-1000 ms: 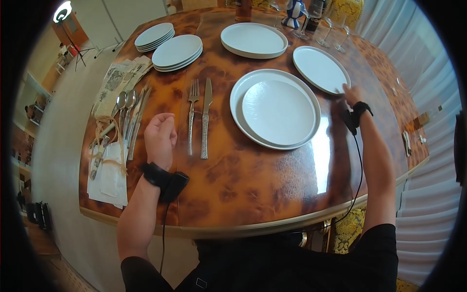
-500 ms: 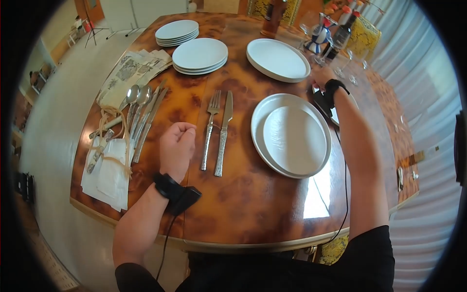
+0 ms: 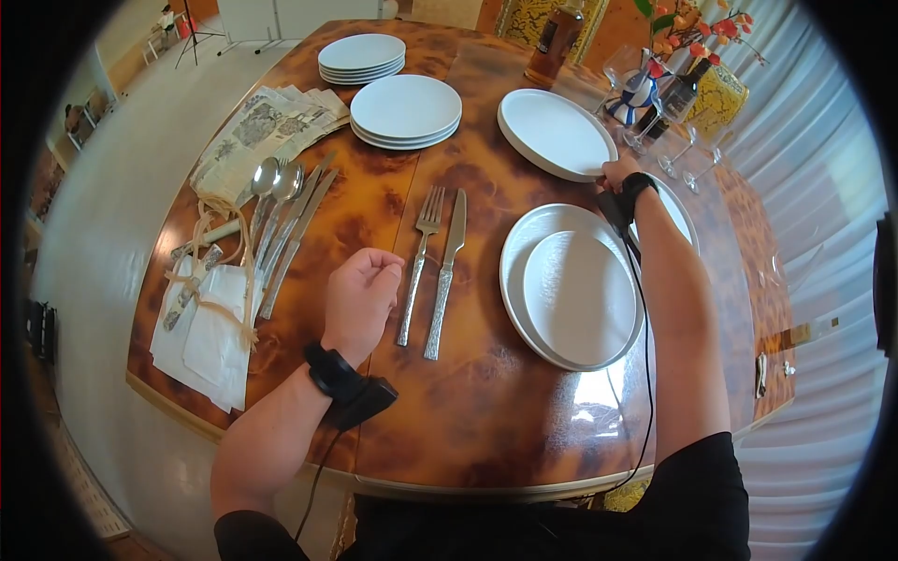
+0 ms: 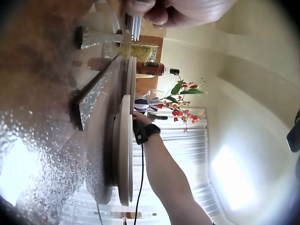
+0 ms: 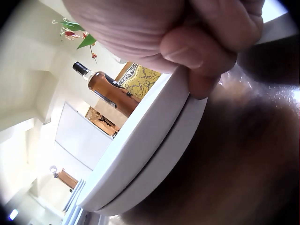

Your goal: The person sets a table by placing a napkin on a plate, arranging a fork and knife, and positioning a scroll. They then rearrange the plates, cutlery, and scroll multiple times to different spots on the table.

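Meanwhile the right hand pinches the plate stack; left hand rests loosely curled.

The desk is shiny brown with orange and dark blotches, and it has a gold edge. The plates are plain white. The fork and knife are silver with a bumpy, speckled pattern on the handles. The spoons are shiny silver. The napkins are cream with grey printed pictures. The bottle is amber brown with a dark cap. The flowers are red and orange with green leaves. The chair is yellow with a gold swirl pattern. The wrist bands are black.
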Available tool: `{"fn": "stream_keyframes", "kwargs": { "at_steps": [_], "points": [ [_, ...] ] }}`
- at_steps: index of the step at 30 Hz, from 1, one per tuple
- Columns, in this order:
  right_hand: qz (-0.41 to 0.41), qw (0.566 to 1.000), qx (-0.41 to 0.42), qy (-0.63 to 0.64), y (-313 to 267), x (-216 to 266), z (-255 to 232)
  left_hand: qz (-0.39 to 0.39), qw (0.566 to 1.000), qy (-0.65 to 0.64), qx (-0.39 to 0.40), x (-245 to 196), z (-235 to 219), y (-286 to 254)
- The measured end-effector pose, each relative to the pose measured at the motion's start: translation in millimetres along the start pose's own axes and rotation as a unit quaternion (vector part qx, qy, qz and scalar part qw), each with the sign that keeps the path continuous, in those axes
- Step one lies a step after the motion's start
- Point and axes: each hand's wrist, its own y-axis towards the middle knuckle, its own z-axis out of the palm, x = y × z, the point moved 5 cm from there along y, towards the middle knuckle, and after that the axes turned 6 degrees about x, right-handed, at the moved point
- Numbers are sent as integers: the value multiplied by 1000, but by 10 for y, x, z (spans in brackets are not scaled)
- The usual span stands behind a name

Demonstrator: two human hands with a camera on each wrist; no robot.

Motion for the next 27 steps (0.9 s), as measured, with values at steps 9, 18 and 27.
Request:
{"fn": "stream_keyframes", "kwargs": {
  "at_steps": [9,18,27],
  "points": [
    [-97,987,12,127,-314,-22,-334,12,1000,7,9,17,6,5],
    [-221,941,-90,238,-1764,-1323,-1502,10,1000,20,3,7,-27,-39],
    [-176,963,-196,63,-3592,-2812,-1608,20,1000,14,-2,-1,-44,-45]
  ]
}}
